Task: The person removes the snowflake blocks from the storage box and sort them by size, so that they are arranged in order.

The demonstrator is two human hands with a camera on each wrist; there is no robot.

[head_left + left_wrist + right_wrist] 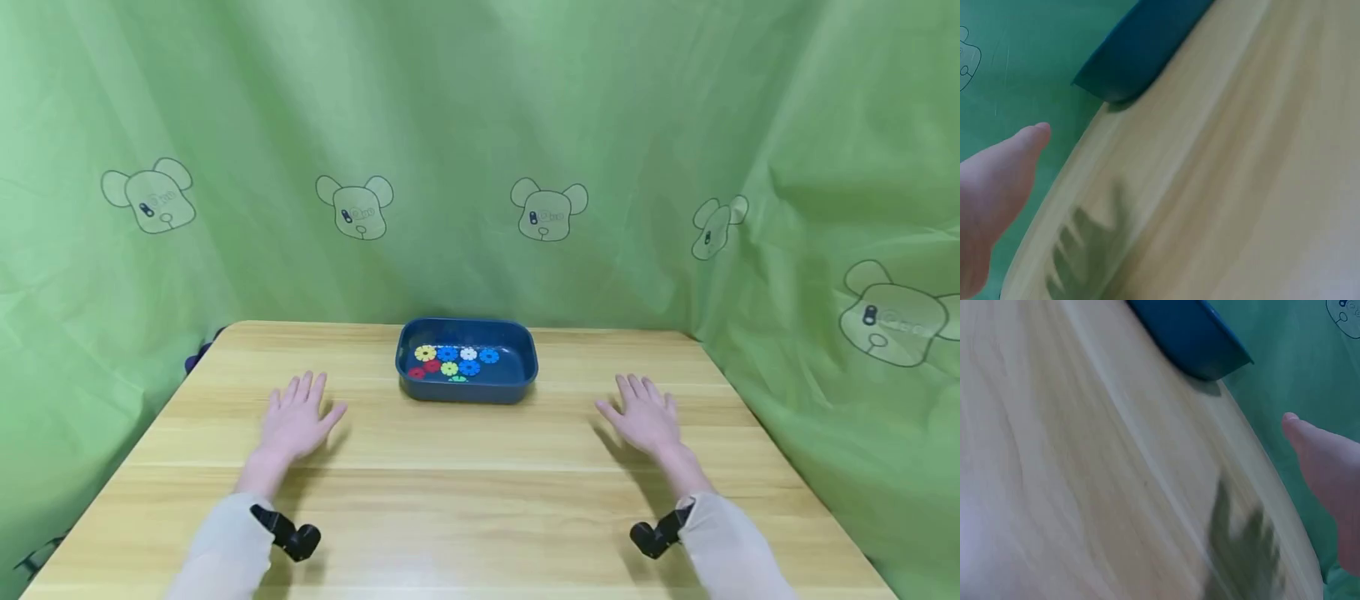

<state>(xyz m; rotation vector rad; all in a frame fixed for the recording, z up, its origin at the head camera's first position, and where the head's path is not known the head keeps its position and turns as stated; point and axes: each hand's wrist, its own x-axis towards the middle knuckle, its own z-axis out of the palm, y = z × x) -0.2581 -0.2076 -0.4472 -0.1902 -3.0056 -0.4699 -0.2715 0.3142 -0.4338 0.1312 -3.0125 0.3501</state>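
Observation:
A dark blue rectangular tray (468,392) stands at the far middle of the table. Inside it lie several flower-shaped plastic discs in blue, yellow, red, white and green, among them a yellow disc (425,353) and a white disc (468,354). My left hand (292,423) is spread above the table to the left of the tray, palm down, holding nothing. On the other side my right hand (643,419) hovers with fingers straight, also holding nothing. Both wrist views show a thumb, the tray's outer wall and a hand's shadow on the wood.
The light wooden table (465,508) reaches back to a green curtain (465,267) printed with bear heads, which also hangs along both sides. Black wrist cameras are strapped over white sleeves (225,550). Something dark purple (197,357) shows past the table's left edge.

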